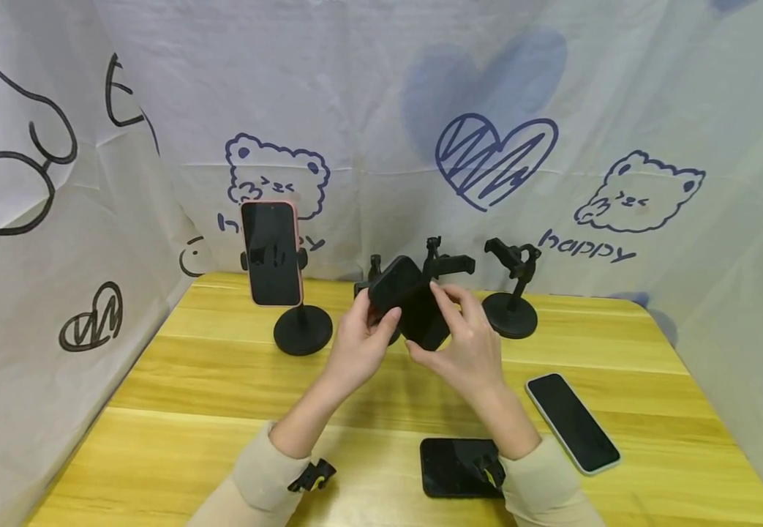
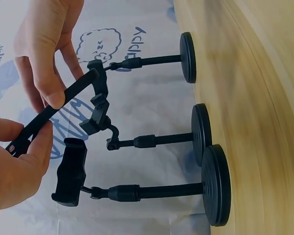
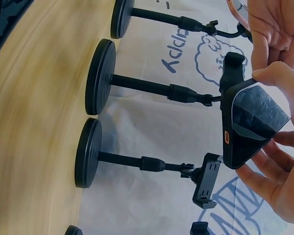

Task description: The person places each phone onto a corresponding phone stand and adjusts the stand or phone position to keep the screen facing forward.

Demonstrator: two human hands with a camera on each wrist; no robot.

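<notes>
Both hands hold one black-cased phone tilted in the air above the table. My left hand grips its left end, with the thumb on the near side. My right hand pinches the right end between thumb and fingers. Seen from the right wrist, the phone's glossy screen carries reflections, and an orange button shows on its edge. Just behind the phone rise two black phone stands, partly hidden; the clamp of one appears beside the right fingers. Contact between phone and clamp cannot be told.
At the left, a pink-edged phone sits upright in a stand with a round base. Another stand is at the right. A black phone and a white-edged phone lie on the table. A printed cloth hangs behind.
</notes>
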